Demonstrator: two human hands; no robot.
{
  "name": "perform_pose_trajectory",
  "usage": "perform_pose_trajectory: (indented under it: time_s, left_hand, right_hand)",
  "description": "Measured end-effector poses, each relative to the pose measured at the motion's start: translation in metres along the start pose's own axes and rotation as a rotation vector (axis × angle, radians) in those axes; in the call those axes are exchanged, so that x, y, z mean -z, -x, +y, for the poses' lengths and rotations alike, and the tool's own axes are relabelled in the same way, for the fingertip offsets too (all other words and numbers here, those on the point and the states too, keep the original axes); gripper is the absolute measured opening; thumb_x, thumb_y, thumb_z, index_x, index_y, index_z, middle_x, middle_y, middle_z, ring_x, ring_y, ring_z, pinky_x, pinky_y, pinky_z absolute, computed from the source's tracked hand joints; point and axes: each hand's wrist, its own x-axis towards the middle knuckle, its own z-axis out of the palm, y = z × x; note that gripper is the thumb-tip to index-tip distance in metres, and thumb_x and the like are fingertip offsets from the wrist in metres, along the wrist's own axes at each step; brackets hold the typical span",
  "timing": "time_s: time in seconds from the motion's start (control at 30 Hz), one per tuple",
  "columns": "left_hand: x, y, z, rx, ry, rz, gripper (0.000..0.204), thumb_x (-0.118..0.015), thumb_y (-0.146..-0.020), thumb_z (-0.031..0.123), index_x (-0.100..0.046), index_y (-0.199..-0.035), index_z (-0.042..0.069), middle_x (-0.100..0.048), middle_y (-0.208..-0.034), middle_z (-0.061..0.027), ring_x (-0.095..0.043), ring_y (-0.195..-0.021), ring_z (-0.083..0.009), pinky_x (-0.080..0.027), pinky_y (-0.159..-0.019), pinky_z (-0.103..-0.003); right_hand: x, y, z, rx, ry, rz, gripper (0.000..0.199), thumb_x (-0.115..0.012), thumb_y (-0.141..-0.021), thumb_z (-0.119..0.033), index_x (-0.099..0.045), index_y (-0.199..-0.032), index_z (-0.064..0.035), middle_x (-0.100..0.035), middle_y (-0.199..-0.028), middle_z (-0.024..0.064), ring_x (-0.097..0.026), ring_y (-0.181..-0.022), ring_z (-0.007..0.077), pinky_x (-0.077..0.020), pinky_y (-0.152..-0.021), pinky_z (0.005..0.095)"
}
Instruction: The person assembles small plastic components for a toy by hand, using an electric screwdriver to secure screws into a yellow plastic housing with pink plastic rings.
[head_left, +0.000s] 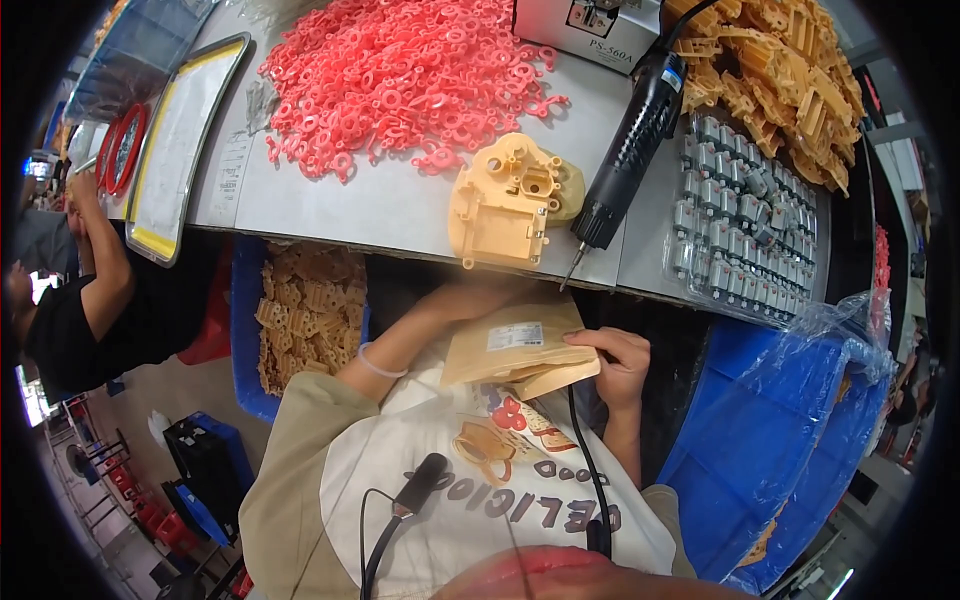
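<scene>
- the grey tabletop (380, 205) fills the upper middle of the frame, its near edge running just above the person's lap.
- a heap of red plastic rings and loops (400, 80) spreads over the top centre; a pile of tan moulded parts (790, 80) sits in the upper right corner.
- a clear tray of small grey motors (745, 215) lies at the right, just beside a black electric screwdriver (630, 140) that leans tip-down toward the table edge.
- a tan plastic housing (510, 200) rests on the tabletop at centre, near the screwdriver's bit.
- a blue bin lined with plastic film (780, 420) stands at lower right; another blue bin of tan parts (305, 320) sits under the table at left.
- a co-worker's arm (100, 260) reaches in at the far left, beside a yellow-rimmed tray (185, 140).
- the thing in hand, a flat tan packet with a white label (515, 355), is held below the table edge, at centre frame, over the lap.
- the right hand (620, 365) is closed on the packet's right edge, fingers curled over it.
- the left hand (470, 300) is at the packet's upper left corner, mostly hidden behind it; i cannot tell how far it is open.
- to my eye, holding the packet level with both hands and keeping it clear of the table edge would serve best.
</scene>
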Motion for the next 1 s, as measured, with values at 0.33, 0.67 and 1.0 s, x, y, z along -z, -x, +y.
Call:
perform_pose_trajectory:
  time_s: [0.33,0.67,1.0]
  left_hand:
    - [0.01,0.041,0.039,-0.355,0.159,-0.126,0.073,-0.061,-0.083,0.043,-0.036,-0.134,-0.003,-0.048,-0.128,-0.0232,-0.051,-0.114,-0.031,-0.041,-0.095,-0.034]
    - [0.017,0.051,0.047,-0.455,-0.056,0.047,0.031,-0.062,-0.084,0.02,-0.06,-0.107,-0.001,-0.063,-0.106,-0.0143,-0.063,-0.093,-0.0283,-0.049,-0.082,-0.033]
    - [0.003,0.049,0.038,-0.449,-0.378,0.37,0.019,-0.065,-0.077,0.005,-0.066,-0.095,0.002,-0.067,-0.085,-0.0101,-0.064,-0.067,-0.0241,-0.052,-0.061,-0.029]
  right_hand:
    - [0.005,-0.01,-0.002,0.082,0.054,0.099,0.015,-0.065,-0.066,0.004,-0.071,-0.078,-0.003,-0.064,-0.063,0.0091,-0.054,-0.049,0.0141,-0.0368,-0.045,0.0239]
    - [0.007,0.007,-0.001,-0.111,-0.024,0.144,0.011,-0.063,-0.075,0.001,-0.068,-0.084,0.002,-0.069,-0.079,0.0108,-0.066,-0.07,0.0152,-0.0493,-0.063,0.0221]
    - [0.0,0.009,0.005,-0.117,-0.109,0.133,0.019,-0.057,-0.076,0.011,-0.068,-0.089,0.0023,-0.069,-0.083,0.0104,-0.064,-0.07,0.0117,-0.0469,-0.06,0.0194]
